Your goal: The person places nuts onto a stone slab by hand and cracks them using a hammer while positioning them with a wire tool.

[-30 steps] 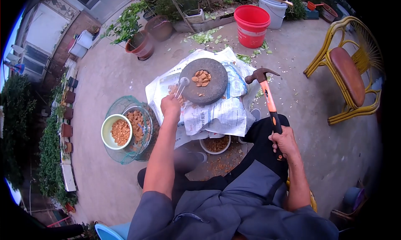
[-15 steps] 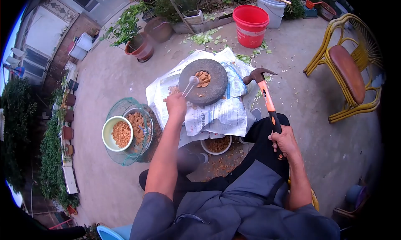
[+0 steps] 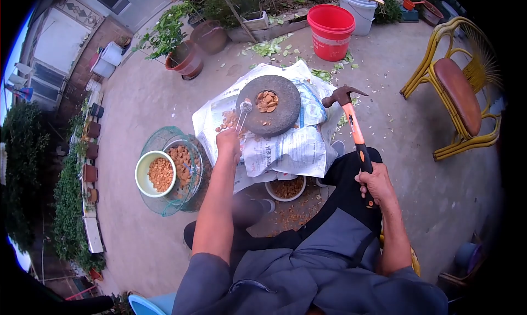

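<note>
My left hand grips the handle of a thin metal wire tool whose round, coiled-looking end hangs over the near left rim of a round stone block. Broken brown shells or pits lie in the hollow at the middle of the stone. In my right hand is a claw hammer, its orange and black handle upright and its head raised to the right of the stone, touching nothing. White printed sacking is spread beneath the stone, with more brown pieces scattered on its left side.
At left, a pale bowl of kernels sits on a green mesh basket holding brown pits. Another bowl stands below the sacking. A red bucket, potted plant and yellow cane chair stand around.
My left hand has drawn the wire tool to the left, away from the stone's central hollow toward its rim. The hammer stays raised in nearly the same place.
</note>
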